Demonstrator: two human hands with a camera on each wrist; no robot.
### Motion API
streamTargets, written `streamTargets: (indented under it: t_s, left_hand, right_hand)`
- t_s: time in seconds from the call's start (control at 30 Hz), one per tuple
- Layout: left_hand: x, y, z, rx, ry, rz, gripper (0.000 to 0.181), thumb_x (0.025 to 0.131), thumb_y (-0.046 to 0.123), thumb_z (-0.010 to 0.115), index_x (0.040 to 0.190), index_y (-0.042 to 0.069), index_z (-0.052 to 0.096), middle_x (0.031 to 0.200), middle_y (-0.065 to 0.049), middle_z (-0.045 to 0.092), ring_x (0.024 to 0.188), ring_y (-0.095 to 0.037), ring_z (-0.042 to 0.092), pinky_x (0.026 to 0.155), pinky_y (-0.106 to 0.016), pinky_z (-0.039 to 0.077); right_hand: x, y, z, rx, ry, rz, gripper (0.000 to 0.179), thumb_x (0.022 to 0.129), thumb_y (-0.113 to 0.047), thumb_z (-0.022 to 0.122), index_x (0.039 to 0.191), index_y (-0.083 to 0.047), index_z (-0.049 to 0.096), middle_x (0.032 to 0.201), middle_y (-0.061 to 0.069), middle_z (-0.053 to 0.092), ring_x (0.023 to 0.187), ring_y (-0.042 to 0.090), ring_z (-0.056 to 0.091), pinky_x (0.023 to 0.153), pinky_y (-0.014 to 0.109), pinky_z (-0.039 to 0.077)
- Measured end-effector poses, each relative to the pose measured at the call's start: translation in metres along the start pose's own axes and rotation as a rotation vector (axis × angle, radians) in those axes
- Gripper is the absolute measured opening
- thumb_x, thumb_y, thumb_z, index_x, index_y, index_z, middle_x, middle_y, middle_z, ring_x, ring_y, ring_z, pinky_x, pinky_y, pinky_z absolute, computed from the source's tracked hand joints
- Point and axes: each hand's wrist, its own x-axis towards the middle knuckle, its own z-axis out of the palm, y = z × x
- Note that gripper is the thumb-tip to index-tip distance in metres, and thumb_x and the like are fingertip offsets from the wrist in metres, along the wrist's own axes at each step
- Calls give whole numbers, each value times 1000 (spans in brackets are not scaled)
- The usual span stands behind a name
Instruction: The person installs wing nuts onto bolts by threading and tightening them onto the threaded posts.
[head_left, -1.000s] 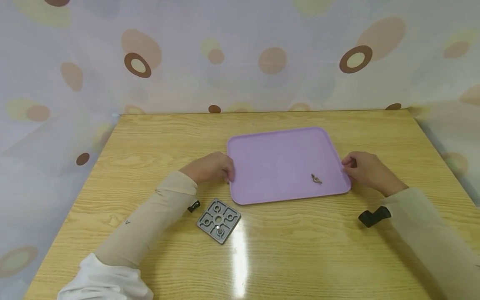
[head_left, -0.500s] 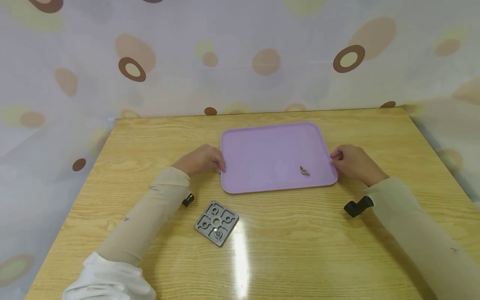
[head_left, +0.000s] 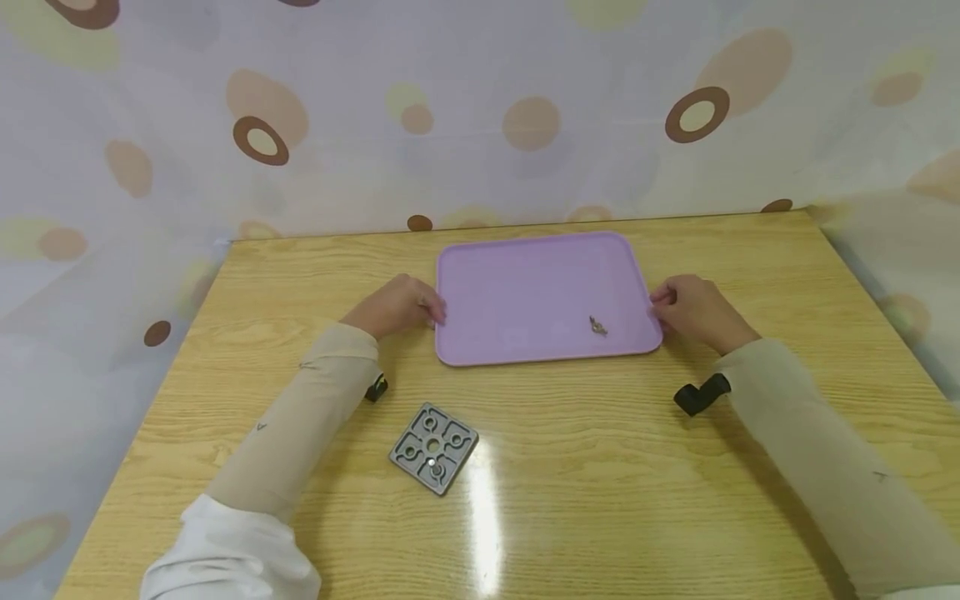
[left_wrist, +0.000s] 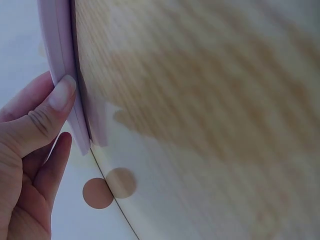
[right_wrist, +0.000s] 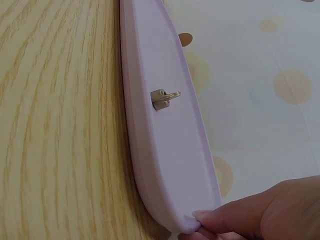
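Note:
A shallow purple tray [head_left: 525, 300] lies on the wooden table towards its back. At its left edge, my left hand [head_left: 397, 307] pinches the rim, thumb outside and fingers over the rim in the left wrist view [left_wrist: 30, 130]. My right hand [head_left: 697, 312] pinches the rim at the right end, thumb on top in the right wrist view. On the tray, near its front right, sits a small brass-coloured metal piece [head_left: 597, 326], perhaps a wing nut or bracket; the right wrist view shows its flat plate and a thin prong [right_wrist: 162, 98].
In front of the tray, left of the middle, a square grey metal plate [head_left: 433, 448] with several round holes lies turned like a diamond; a small bolt-like piece [head_left: 437, 469] stands at one hole. A patterned cloth [head_left: 480, 108] rises behind the table [head_left: 585, 483].
Both hands have moved the tray away from me, towards the back of the table, and slightly left. The metal piece has travelled with it. The grey plate stays in place.

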Motion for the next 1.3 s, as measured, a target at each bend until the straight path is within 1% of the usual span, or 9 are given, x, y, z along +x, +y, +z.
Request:
streamTargets:
  t_s: [0.2,0.43,0.53,0.73,0.87,1.0,1.13,1.23,1.3]
  left_hand:
    - [4,-4,-2,25,17,27,11,76,-2,72,82,7,75,99,-9,69,101,-22,62,89,-30,45]
    - [10,-6,-4,29,16,-61,12,76,-1,72,84,7,75,102,-9,69,104,-23,61,91,-32,44]
    - [13,-7,-5,43,20,-64,12,76,-1,72,84,6,75,101,-8,69,104,-22,61,91,-31,44]
    - [16,-9,-7,50,28,-81,13,75,-2,72,84,6,76,101,-8,69,104,-22,61,90,-32,44]
    - [18,-11,-8,53,17,-74,12,76,-1,72,85,5,76,103,-9,68,105,-23,60,90,-32,44]
    - [16,-16,-9,74,8,-69,12,77,0,71,88,5,75,106,-10,67,107,-23,59,91,-32,44]
    - [11,-21,-7,145,35,0,15,80,-1,68,93,3,74,105,-11,67,105,-24,60,92,-33,43]
    - [7,-18,-5,195,68,9,20,84,-3,64,103,0,70,107,-11,66,106,-25,59,94,-34,41]
    - [4,-14,-4,206,85,-22,22,87,-2,61,109,0,67,112,-11,65,109,-25,56,96,-35,39]
  right_hand:
    - [2,-3,2,21,34,5,27,91,-10,56,108,11,57,95,21,60,78,24,61,70,35,48]
    - [9,-5,4,38,70,16,27,90,-10,58,108,11,58,94,21,61,78,24,59,69,34,48]
    - [12,-4,4,53,78,25,28,90,-11,57,109,10,59,95,21,61,79,25,59,70,34,48]
    - [17,1,5,133,83,63,28,91,-13,57,111,7,60,100,20,62,85,25,60,77,37,47]
    - [19,1,7,141,99,68,27,91,-13,58,110,6,61,99,20,64,82,23,61,76,36,48]
    - [23,-2,8,157,106,56,29,90,-12,58,112,7,60,101,21,64,79,20,62,72,32,48]
    - [31,-4,13,156,130,34,31,90,-12,58,113,8,59,102,23,63,81,22,61,73,32,48]
    - [35,-4,20,103,195,-15,29,90,-11,57,111,8,61,100,23,63,86,28,60,76,38,48]
    - [35,-4,23,75,253,-58,27,90,-11,56,109,7,61,100,23,63,89,31,58,77,42,46]
